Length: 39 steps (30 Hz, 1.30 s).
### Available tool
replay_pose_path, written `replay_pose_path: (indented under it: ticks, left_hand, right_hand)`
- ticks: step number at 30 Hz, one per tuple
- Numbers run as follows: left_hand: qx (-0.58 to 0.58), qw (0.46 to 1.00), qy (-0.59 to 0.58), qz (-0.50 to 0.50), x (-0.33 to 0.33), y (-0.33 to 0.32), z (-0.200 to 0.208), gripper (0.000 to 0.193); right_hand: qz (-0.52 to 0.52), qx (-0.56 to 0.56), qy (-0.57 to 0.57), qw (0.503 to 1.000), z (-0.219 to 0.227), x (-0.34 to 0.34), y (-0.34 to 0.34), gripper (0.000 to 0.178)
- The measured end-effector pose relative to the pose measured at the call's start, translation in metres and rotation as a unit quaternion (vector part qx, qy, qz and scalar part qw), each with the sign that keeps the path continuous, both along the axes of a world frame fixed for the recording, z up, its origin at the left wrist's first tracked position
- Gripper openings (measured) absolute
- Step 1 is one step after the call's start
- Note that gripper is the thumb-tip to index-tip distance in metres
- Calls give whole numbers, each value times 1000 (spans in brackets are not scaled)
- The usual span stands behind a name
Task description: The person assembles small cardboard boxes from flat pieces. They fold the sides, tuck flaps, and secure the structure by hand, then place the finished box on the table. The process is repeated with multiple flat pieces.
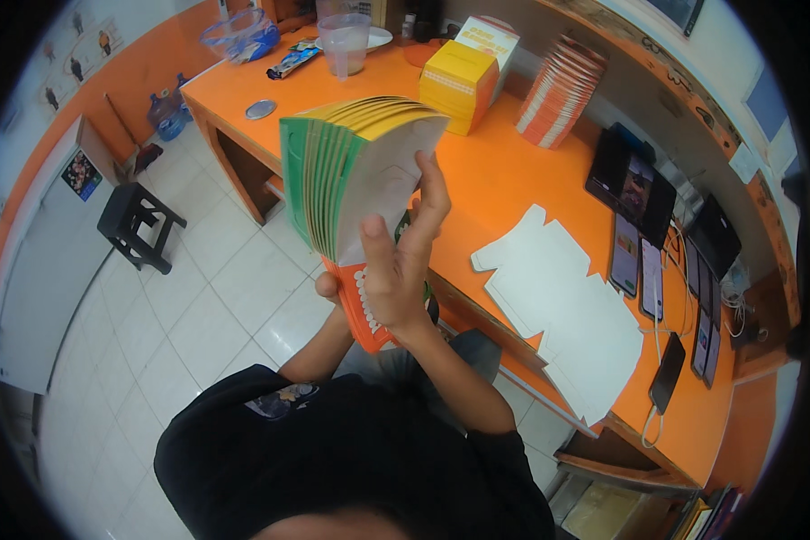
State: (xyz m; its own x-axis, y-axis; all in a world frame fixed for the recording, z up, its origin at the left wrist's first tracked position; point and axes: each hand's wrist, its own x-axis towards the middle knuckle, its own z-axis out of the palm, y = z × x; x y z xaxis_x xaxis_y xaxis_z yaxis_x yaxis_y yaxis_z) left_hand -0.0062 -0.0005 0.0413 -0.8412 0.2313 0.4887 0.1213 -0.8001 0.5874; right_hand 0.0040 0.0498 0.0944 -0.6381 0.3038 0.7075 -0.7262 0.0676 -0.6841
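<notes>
A stack of folded cardboard box blanks [322, 184], green, yellow and orange outside and white inside, is held upright in front of me. Its upper ends fan apart, while the orange lower end stays bunched together. My right hand [403, 270] is closed on the right side of the stack, thumb against the white inner face and a finger up at its edge. Of my left hand [327, 287] only the thumb side shows, at the lower left of the stack; the stack hides its other fingers, and it grips from below.
On the orange table [477, 180] lie white flat box blanks [571, 315] to the right. Behind stand a yellow box [459, 85], a tall stack of cartons [560, 93] and a plastic jug [343, 45]. Several phones [652, 279] with cables line the right side. A black stool [139, 225] stands left.
</notes>
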Motion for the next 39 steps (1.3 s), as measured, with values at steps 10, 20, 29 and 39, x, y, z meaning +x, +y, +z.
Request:
replay_pose_path:
  ticks: [10,20,29,39]
  left_hand:
    - [187,982,12,-18,-52,-73,5,83]
    - [97,991,76,56,-56,-127,10,86]
    - [-97,962,257,9,-91,-133,65,97]
    - [-513,650,559,42,-155,-82,198,117]
  right_hand:
    - [-210,281,-77,933,42,-132,88,58]
    - [-270,503,-315,758,47,-245,209,115]
    - [4,552,-204,809,61,-143,190,102]
    - [162,443,-287,834,74,-57,179,117]
